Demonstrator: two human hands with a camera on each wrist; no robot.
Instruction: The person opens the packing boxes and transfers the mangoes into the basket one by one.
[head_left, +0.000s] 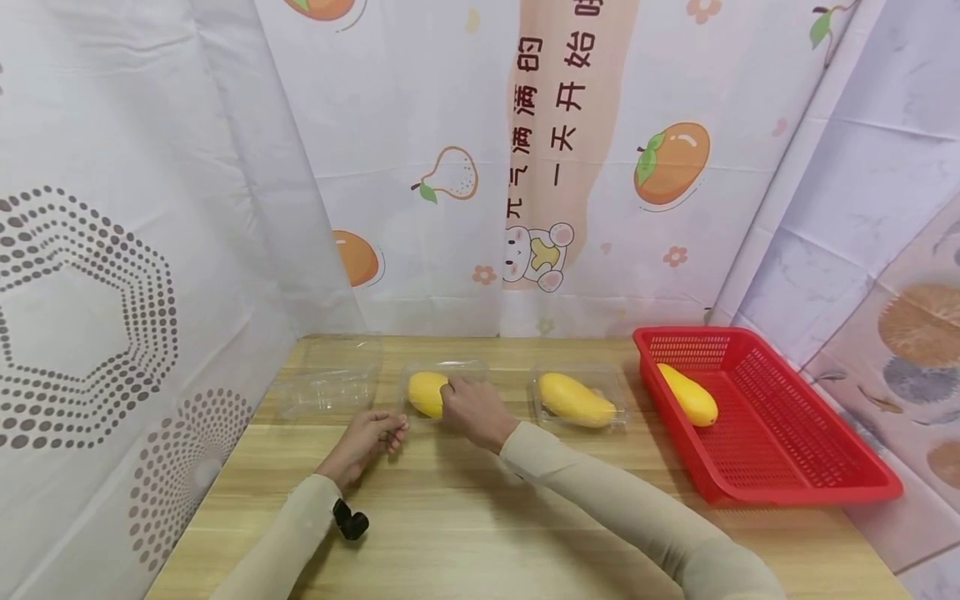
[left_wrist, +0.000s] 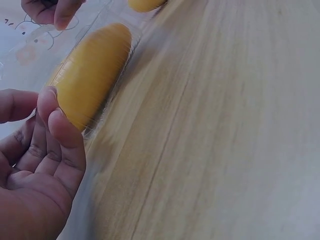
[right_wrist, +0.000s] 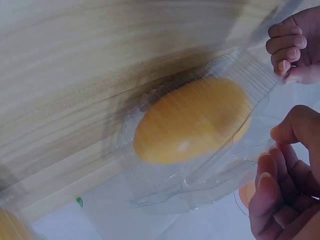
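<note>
Left of centre in the head view, on the wooden bench (head_left: 420, 525): clear plastic box (right_wrist: 252, 72) with a yellow mango (head_left: 425, 394) inside, one hand to either side. Left hand (head_left: 367, 440) at the box's near left corner, thumb and fingertips brought together; grip reads as a pinch on the plastic edge. Right hand (head_left: 478, 412) reaches over the mango's right end and hides it; in the right wrist view thumb and forefinger meet on a thin clear edge, so its grip taken as a pinch on the same box. Neither hand seems to touch the fruit itself.

Key relation, as judged: mango lies between the two grips, right of and slightly beyond the left hand, left of the right hand. Long axis runs roughly left to right across the head view, along the box's length. Right hand nearer the fruit. Both wrist views show ridged plastic in front of the mango; whether it fully covers the fruit, cannot tell.

Farther left, another clear box (head_left: 326, 392), thin and hard to read. Right of centre, second mango (head_left: 573, 400) in its own box (head_left: 611, 383). Far right, red basket (head_left: 795, 493), third mango (head_left: 688, 396) by its left wall.
</note>
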